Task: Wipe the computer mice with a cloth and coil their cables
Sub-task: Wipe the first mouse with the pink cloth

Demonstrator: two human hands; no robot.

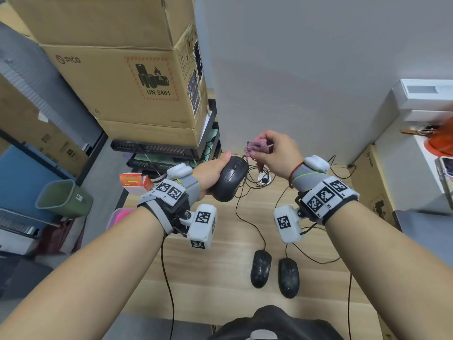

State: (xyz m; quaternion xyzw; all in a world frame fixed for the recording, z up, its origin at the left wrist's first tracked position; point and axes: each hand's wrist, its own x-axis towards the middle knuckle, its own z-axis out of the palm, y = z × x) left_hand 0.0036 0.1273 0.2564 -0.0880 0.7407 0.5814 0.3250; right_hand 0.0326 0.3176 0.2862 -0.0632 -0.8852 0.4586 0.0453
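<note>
1. The person's left hand (210, 174) held a black mouse (229, 179) up above the wooden surface (220, 273), its grip wrapped round the mouse's left side and underside, with the buttons and wheel facing up.
2. The right hand (277, 153) pinched a bunched purple cloth (257, 148) between thumb and curled fingers, its grip closed on the cloth, just to the right of the far end of the held mouse.
3. The cloth hung close to the front of the held mouse; contact between them could not be told.
4. A thin black cable (241, 204) ran down from the held mouse towards the surface.
5. Two more black mice lay side by side on the near part of the surface: the left mouse (261, 268) and the right mouse (289, 277), near each other but apart.
6. Their cables trailed loosely away across the surface towards the far side.
7. Both wrists wore grey bands carrying white blocks with black-and-white square markers.
8. Cardboard boxes (127, 69) were stacked at the far left, and a green bin (63, 197) stood on the floor to the left.
</note>
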